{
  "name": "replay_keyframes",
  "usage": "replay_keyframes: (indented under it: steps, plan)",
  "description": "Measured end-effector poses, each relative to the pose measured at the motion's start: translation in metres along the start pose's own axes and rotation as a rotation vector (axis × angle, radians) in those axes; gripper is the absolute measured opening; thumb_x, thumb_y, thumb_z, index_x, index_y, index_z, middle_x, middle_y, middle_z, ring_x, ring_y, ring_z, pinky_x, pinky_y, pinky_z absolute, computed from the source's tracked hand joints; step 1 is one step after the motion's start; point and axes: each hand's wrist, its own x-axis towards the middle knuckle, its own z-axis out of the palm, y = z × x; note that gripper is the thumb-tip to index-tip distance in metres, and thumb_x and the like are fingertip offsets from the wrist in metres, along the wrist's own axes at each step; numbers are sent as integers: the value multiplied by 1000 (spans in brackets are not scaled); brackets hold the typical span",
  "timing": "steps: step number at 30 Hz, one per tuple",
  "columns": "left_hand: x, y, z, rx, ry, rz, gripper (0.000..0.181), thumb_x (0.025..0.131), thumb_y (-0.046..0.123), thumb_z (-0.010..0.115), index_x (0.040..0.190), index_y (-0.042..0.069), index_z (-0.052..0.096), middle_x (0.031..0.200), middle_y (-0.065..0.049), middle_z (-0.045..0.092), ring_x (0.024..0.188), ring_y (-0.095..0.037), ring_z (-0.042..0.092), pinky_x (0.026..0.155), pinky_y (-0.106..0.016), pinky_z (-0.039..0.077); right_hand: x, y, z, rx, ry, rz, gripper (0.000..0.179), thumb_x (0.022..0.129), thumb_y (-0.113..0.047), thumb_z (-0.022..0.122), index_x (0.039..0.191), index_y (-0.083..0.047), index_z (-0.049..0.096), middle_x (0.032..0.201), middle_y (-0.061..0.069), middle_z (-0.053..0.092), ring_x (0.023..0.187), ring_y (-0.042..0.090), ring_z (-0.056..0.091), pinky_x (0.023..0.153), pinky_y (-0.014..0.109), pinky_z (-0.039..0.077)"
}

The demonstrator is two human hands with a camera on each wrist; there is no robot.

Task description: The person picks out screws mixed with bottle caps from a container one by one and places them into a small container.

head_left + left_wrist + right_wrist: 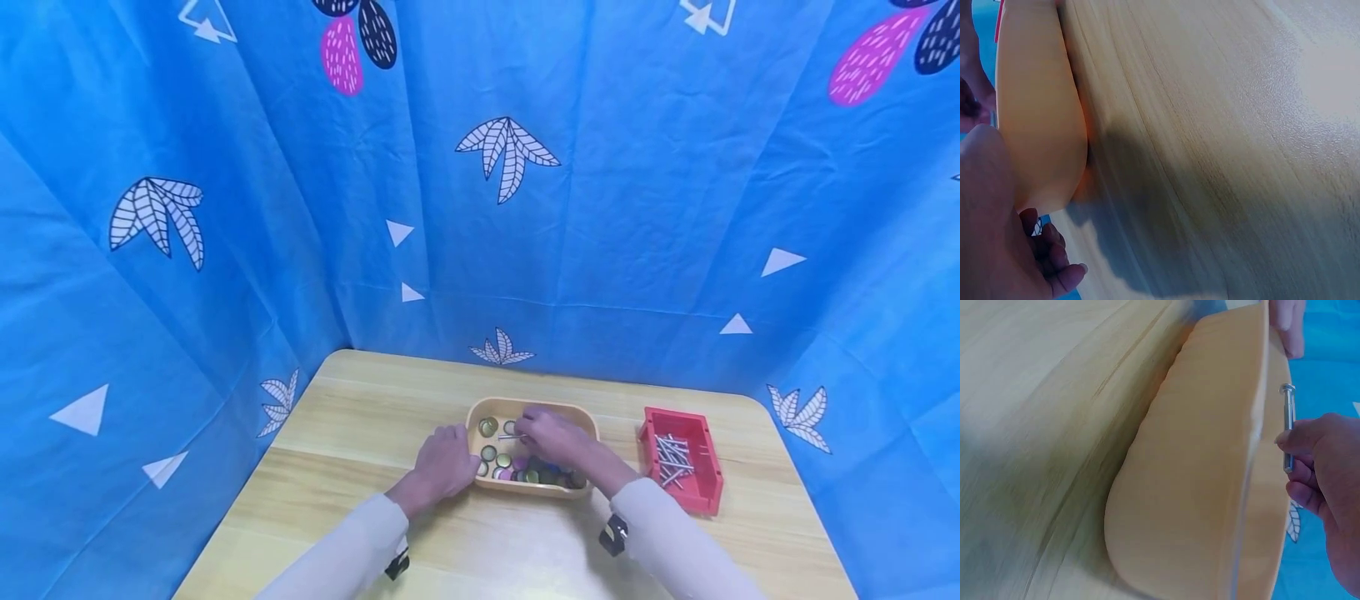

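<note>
My right hand reaches into a tan oval tub and pinches a silver metal bolt between thumb and fingers. In the right wrist view the bolt stands nearly lengthwise, its round head at the top end. Round bottle caps of several colours lie on the tub's floor, densest at the front right, partly hidden by my right hand and arm. At the tub's left end, my left hand grips the wall, thumb at the rim and fingers curled outside, as the left wrist view shows.
To the right of the tub stands a red bin with several silver bolts piled in it. All of it rests on a light wooden table. A blue patterned curtain surrounds the table's back and sides.
</note>
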Motion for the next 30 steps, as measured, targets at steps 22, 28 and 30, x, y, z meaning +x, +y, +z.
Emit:
replay_keyframes:
  steps: [22, 28, 30]
  plan:
    - [3, -1, 0, -11, 12, 2, 40, 87, 32, 58, 106, -3, 60, 84, -10, 54, 72, -22, 48, 64, -36, 43, -67, 27, -43, -92, 208, 29, 21, 79, 1, 80, 97, -8, 75, 91, 4, 69, 83, 17, 67, 71, 29, 60]
    - [1, -2, 1, -6, 8, 5, 40, 88, 31, 58, 106, -4, 60, 85, -10, 54, 71, -22, 48, 63, -35, 44, -92, 35, -50, -136, 296, 37, 24, 75, 4, 82, 95, -8, 77, 88, 3, 69, 82, 16, 67, 70, 29, 61]
    - [1, -1, 0, -4, 9, 8, 39, 88, 31, 57, 105, -4, 60, 84, -10, 54, 71, -22, 48, 63, -35, 43, -99, 38, -52, -155, 303, 65, 24, 76, 3, 81, 96, -9, 77, 89, 3, 69, 83, 17, 68, 71, 31, 61]
